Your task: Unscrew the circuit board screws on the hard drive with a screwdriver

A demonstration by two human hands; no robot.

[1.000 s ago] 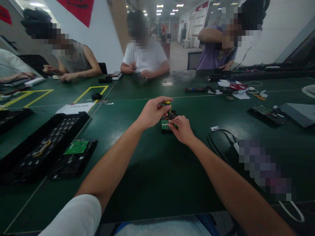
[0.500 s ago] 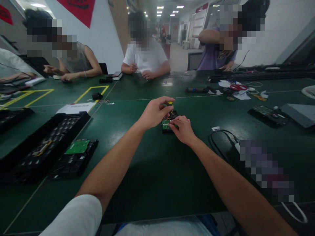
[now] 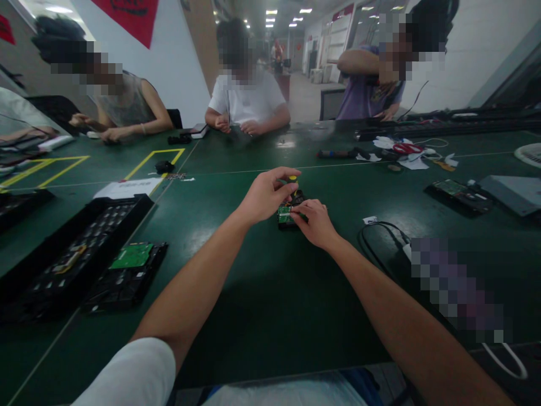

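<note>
My left hand is closed around a small yellow-and-black screwdriver, held upright with its yellow cap showing above my fingers. Its tip is hidden behind the fingers. Below it, flat on the table, lies a small black device with a green circuit board. My right hand pinches at the right side of this board, thumb and index finger together on it. Whether a small part sits between those fingertips is too small to tell.
At left lie a long black tray and a black unit with a green board. To the right are another opened device, a grey box and a black cable. Several people sit across the green table.
The view has shifted slightly. Both hands stay at the device in nearly the same pose, the left still on the screwdriver.
</note>
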